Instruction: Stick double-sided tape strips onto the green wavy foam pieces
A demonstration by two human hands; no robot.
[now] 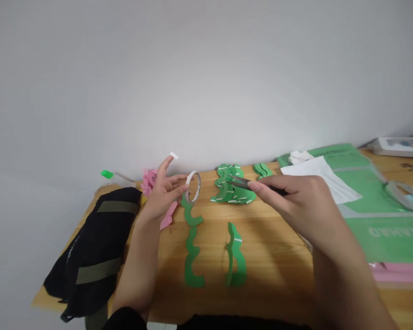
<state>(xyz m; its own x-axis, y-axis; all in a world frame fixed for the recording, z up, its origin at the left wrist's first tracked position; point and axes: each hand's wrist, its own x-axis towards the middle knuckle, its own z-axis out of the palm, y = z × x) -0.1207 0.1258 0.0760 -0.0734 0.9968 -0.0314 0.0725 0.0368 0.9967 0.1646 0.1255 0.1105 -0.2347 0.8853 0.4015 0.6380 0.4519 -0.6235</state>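
Note:
My left hand (pixel 163 192) pinches a narrow roll of white tape (pixel 193 187) between thumb and fingers. A short white tape piece (pixel 174 155) sticks to its raised index fingertip. In my right hand (pixel 296 197) is a pair of dark pointed tweezers (pixel 240 183), tips pointing left. Beyond them lies a pile of wavy green paper pieces (pixel 223 183) with white strips on them. Nearer on the table, a folded green paper piece (pixel 237 261) carries one white strip. Left of it lie two wavy green cut-outs (pixel 192 256), one partly under the tape roll in view.
A black pouch (pixel 92 247) lies at the left, near pink paper flowers (pixel 147 181). On the right are a green packet (pixel 382 233), white paper (pixel 330 181) and scissors handles (pixel 404 195). More green pieces (pixel 262 170) sit near the wall (pixel 206 82).

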